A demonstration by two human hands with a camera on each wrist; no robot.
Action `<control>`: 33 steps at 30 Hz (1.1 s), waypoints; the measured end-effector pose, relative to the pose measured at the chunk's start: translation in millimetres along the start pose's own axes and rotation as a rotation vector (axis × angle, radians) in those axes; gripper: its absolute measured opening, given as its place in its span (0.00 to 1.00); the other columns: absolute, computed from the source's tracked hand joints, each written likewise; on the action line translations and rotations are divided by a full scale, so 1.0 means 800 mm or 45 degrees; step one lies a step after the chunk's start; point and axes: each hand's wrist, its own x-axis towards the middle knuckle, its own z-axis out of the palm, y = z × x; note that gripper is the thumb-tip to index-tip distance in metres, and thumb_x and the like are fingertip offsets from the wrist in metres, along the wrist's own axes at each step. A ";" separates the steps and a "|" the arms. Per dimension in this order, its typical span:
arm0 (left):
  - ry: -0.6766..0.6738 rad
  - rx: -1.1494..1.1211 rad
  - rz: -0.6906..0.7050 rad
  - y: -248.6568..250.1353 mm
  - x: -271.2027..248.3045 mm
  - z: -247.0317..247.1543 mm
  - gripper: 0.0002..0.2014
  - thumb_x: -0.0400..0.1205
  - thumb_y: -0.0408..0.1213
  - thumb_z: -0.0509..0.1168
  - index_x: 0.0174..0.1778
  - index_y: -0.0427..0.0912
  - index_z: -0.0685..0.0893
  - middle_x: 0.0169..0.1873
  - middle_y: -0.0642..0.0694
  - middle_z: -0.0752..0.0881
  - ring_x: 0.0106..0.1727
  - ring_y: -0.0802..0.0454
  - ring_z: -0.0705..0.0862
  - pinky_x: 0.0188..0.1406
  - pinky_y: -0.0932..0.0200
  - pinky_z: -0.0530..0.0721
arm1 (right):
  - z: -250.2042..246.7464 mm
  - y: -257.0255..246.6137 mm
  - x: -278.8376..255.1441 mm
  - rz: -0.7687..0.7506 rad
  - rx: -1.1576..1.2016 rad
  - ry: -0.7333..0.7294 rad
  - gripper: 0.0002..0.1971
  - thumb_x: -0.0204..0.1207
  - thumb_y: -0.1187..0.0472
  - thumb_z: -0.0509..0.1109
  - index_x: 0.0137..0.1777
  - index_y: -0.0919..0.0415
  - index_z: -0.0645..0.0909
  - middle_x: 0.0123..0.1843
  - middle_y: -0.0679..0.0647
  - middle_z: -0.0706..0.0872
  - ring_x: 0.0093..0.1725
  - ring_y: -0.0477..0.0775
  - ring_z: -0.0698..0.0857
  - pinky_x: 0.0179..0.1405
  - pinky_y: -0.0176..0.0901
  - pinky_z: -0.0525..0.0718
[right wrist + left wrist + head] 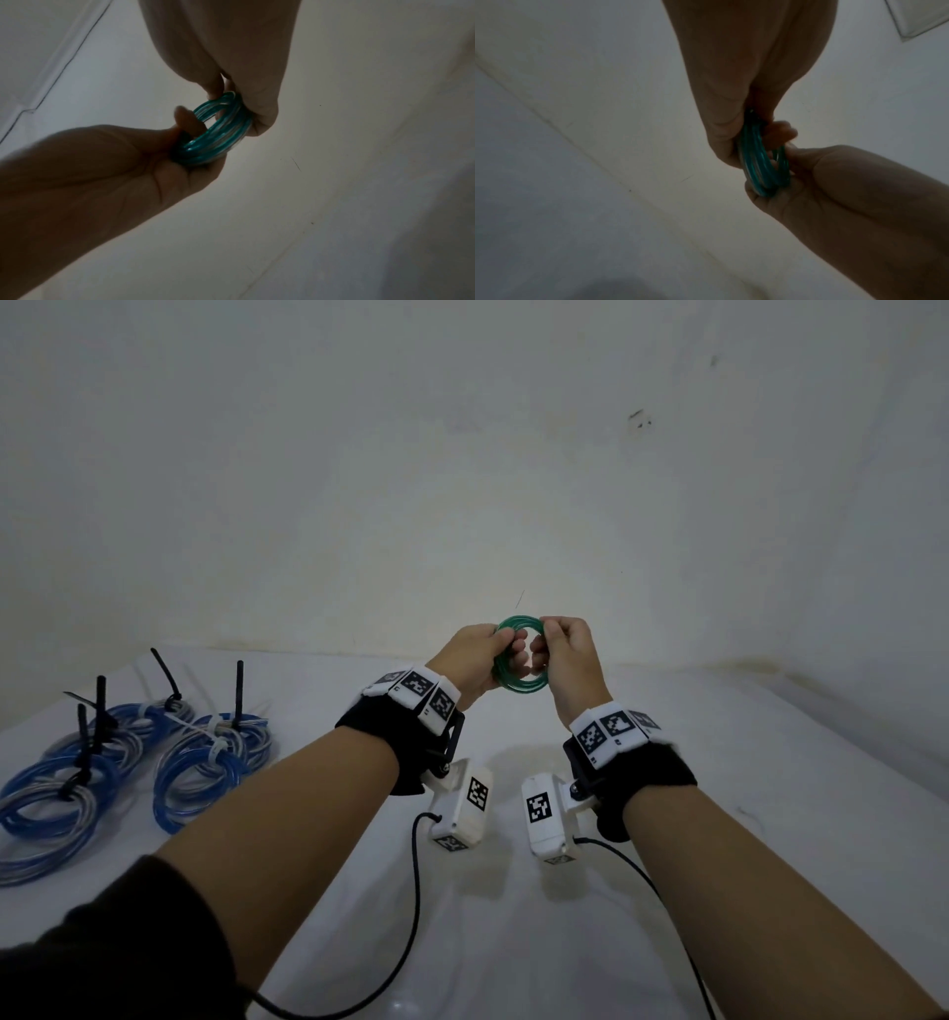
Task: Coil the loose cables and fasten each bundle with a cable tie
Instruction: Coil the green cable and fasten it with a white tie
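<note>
A small coil of green translucent cable (518, 685) is held up above the white table (744, 814), in front of the wall. My left hand (506, 649) grips its left side with a finger through the ring. My right hand (544, 644) pinches the upper right of the coil. In the left wrist view the green coil (754, 162) is seen edge-on between both hands. The right wrist view shows the coil (218, 130) as a ring with several turns, pinched at its top. No tie shows on it.
Several blue and silver cable coils (200, 762) lie at the table's left, each bound with black ties (239, 690) or white ties (215, 742) that stick up. The wall (462, 454) stands just behind the hands. Black wrist-camera cords (411, 942) trail toward me.
</note>
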 end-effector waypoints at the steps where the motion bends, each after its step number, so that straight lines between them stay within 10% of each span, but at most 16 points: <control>1: 0.024 -0.017 0.020 -0.001 0.000 0.003 0.13 0.88 0.31 0.49 0.42 0.38 0.77 0.31 0.49 0.74 0.20 0.63 0.75 0.37 0.63 0.81 | -0.001 0.000 -0.002 0.010 -0.001 -0.012 0.06 0.86 0.62 0.53 0.54 0.63 0.70 0.36 0.53 0.78 0.31 0.48 0.75 0.33 0.38 0.76; 9: 0.023 0.038 -0.059 0.003 0.001 0.012 0.22 0.88 0.47 0.48 0.39 0.37 0.80 0.24 0.51 0.67 0.17 0.59 0.64 0.28 0.63 0.71 | -0.020 -0.001 -0.006 0.084 0.092 -0.053 0.06 0.85 0.67 0.55 0.51 0.63 0.73 0.39 0.58 0.79 0.31 0.50 0.77 0.35 0.42 0.79; 23: 0.108 0.124 -0.127 -0.005 0.009 0.019 0.21 0.88 0.44 0.47 0.33 0.40 0.74 0.20 0.51 0.68 0.17 0.57 0.63 0.22 0.64 0.71 | -0.032 0.001 -0.014 0.157 0.013 -0.099 0.06 0.85 0.63 0.58 0.55 0.60 0.75 0.42 0.58 0.82 0.37 0.52 0.83 0.43 0.48 0.84; 33: -0.064 0.042 -0.208 0.003 0.011 0.016 0.16 0.88 0.40 0.47 0.44 0.39 0.77 0.19 0.51 0.74 0.19 0.56 0.73 0.36 0.59 0.74 | -0.038 0.000 -0.006 -0.045 -0.129 -0.002 0.04 0.80 0.70 0.63 0.50 0.64 0.79 0.40 0.59 0.86 0.32 0.49 0.83 0.40 0.44 0.86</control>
